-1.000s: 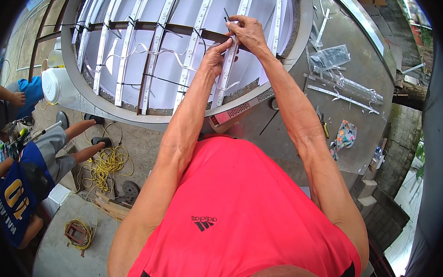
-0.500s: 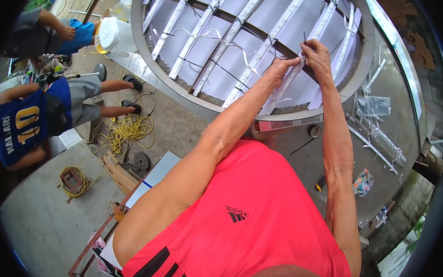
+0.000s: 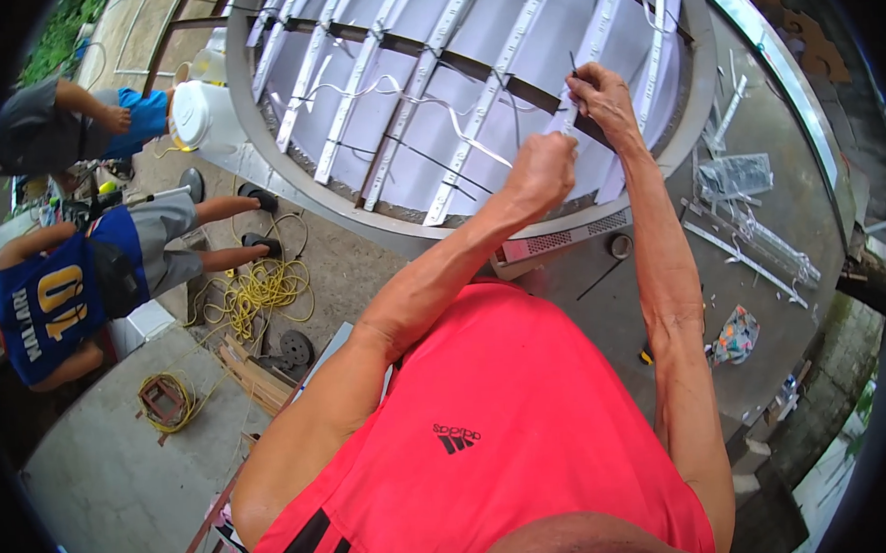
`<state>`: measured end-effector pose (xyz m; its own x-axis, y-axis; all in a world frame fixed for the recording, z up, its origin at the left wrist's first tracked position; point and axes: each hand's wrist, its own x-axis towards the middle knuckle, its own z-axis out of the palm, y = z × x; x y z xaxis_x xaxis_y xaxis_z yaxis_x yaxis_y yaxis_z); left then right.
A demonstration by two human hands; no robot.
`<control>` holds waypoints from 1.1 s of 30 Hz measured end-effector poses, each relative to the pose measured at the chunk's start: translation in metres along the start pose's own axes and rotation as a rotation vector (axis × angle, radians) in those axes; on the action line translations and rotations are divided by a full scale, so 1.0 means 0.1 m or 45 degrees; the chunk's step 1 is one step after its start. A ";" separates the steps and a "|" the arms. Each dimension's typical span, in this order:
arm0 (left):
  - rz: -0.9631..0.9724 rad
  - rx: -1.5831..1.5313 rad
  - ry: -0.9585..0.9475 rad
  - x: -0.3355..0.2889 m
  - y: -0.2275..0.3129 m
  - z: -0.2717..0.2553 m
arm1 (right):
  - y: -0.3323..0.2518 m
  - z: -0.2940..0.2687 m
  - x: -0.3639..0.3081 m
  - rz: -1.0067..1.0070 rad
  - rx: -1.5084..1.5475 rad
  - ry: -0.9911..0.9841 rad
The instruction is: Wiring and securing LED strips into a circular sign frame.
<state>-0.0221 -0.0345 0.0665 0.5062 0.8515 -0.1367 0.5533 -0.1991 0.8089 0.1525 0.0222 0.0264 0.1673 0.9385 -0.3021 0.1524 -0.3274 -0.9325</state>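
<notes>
A round metal frame (image 3: 244,82) holds several white LED strips (image 3: 447,31) side by side over a pale backing. Black cable ties (image 3: 436,142) bind the strips to dark crossbars (image 3: 391,41). My right hand (image 3: 606,98) is closed in a pinch at one strip near the frame's right side, on a thin black cable tie (image 3: 572,61) whose end sticks up past the fingers. Close beside it, my left hand (image 3: 543,176) is curled into a fist over the same strip. What its fingers hold is hidden. A loose white wire (image 3: 424,97) snakes across the strips.
On the grey table at right lie a roll of tape (image 3: 620,246), clear plastic packaging (image 3: 736,176), offcut strips (image 3: 743,266) and a colourful packet (image 3: 735,335). At left are a white bucket (image 3: 204,117), tangled yellow cord (image 3: 258,291) and two other people, one in a blue shirt (image 3: 48,297).
My left hand has drawn back from the pinch point and turned into a fist. The right hand keeps its pinch. The whole view has shifted, moving the frame slightly up and left.
</notes>
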 end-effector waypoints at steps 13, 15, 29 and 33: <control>0.127 -0.088 0.048 0.86 -0.29 -0.43 | -0.02 -0.06 -0.03 -0.050 0.011 -0.027; 0.132 -0.090 0.031 0.92 -0.35 -0.35 | -0.02 -0.07 -0.03 -0.056 -0.001 -0.027; 0.061 -0.502 -0.007 1.00 -0.46 -0.19 | -0.02 -0.07 -0.09 -0.016 0.099 0.019; -0.003 -0.564 0.087 0.99 -0.49 -0.13 | 0.01 -0.08 -0.17 -0.033 0.214 0.099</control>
<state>-0.0073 0.0658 0.0209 0.4524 0.8846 -0.1129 0.2102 0.0172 0.9775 0.1580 0.0051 0.0317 0.2412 0.9328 -0.2676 -0.0064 -0.2742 -0.9617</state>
